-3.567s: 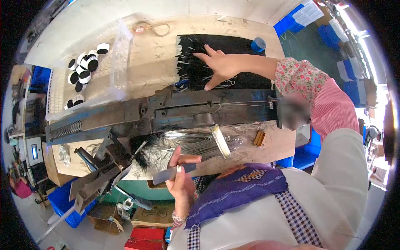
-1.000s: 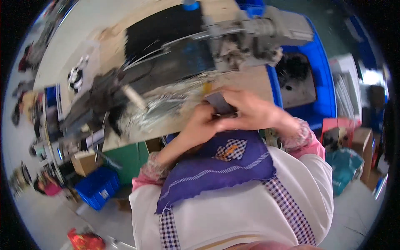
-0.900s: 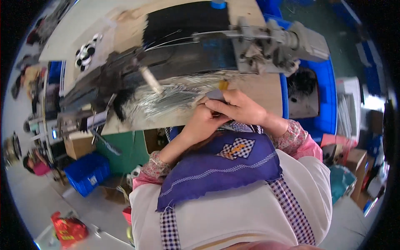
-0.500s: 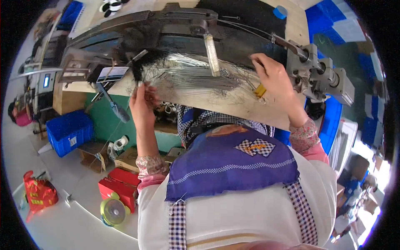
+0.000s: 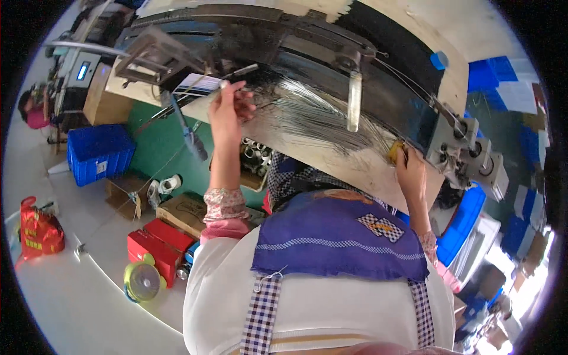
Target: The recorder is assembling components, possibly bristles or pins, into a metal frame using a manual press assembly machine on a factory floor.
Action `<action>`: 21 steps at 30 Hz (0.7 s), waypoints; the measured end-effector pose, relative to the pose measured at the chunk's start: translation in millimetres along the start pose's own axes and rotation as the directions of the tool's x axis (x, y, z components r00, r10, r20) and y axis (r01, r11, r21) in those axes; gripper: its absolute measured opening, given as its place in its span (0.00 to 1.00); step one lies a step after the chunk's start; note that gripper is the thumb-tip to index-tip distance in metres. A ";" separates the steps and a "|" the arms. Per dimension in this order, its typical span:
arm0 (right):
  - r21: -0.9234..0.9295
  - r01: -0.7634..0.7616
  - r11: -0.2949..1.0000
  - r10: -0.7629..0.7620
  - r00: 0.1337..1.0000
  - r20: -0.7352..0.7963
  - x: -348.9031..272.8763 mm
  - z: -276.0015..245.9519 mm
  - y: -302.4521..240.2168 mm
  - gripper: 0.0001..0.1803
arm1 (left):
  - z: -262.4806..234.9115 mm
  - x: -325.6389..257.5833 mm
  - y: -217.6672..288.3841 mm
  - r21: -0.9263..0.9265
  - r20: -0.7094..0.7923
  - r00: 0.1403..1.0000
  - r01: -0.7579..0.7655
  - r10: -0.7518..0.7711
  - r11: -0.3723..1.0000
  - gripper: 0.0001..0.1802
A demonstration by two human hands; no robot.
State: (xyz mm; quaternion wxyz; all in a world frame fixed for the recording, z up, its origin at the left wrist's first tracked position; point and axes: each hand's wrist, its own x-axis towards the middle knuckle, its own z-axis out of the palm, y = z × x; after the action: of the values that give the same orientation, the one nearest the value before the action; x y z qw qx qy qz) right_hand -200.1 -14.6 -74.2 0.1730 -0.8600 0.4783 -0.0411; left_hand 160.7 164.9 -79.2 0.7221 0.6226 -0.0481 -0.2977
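My right hand [image 5: 410,174] is at the right end of the bench, its fingers closed on a small yellow object [image 5: 395,152] whose kind I cannot make out. My left hand [image 5: 229,112] is raised at the bench's near edge with its fingers apart and slightly bent, and I see nothing in it. Beside it is a white printed card [image 5: 200,84] in front of a metal frame. A spread bundle of thin metal wires [image 5: 313,109] lies on the bench between my hands. Over the wires hangs a lever with a pale wrapped handle [image 5: 354,102].
A long dark machine [image 5: 248,38] runs along the back of the bench, with metal clamps [image 5: 467,151] at its right end. A grey-blue handled tool [image 5: 192,142] hangs off the near edge. On the floor at left are a blue crate [image 5: 100,155], a red box [image 5: 155,248] and a small fan [image 5: 142,281].
My right hand has come down onto the yellow object, which lay on the bench under it before. My left hand has shifted toward the white card. The whole view has turned somewhat.
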 end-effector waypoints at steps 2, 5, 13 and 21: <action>0.057 0.029 0.998 -0.023 0.994 -0.103 -3.0 4.6 3.2 0.10 | 6.0 -2.0 1.6 -0.020 -0.006 1.000 -0.008 0.008 1.000 0.24; 0.079 0.190 0.979 -0.147 0.914 -0.378 -13.1 0.7 -7.8 0.06 | 12.5 3.4 6.5 -0.064 -0.006 1.000 -0.013 0.012 0.998 0.23; 0.283 0.174 0.943 -0.004 0.857 -0.516 6.2 -27.5 -23.0 0.06 | 23.7 14.3 -1.3 -0.055 -0.079 0.993 -0.094 0.090 0.994 0.16; 0.859 0.014 0.512 0.136 0.986 -0.097 -3.0 -83.1 -23.6 0.08 | 125.3 -76.8 25.2 -0.084 0.156 0.946 -0.274 0.285 0.958 0.13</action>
State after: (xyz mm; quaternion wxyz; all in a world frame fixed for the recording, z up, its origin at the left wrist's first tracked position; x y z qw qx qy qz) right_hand -202.3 -22.2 11.9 0.5384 -0.6398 0.4375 -0.3307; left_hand 52.0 94.7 -5.1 0.7692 0.5599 -0.1870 -0.2447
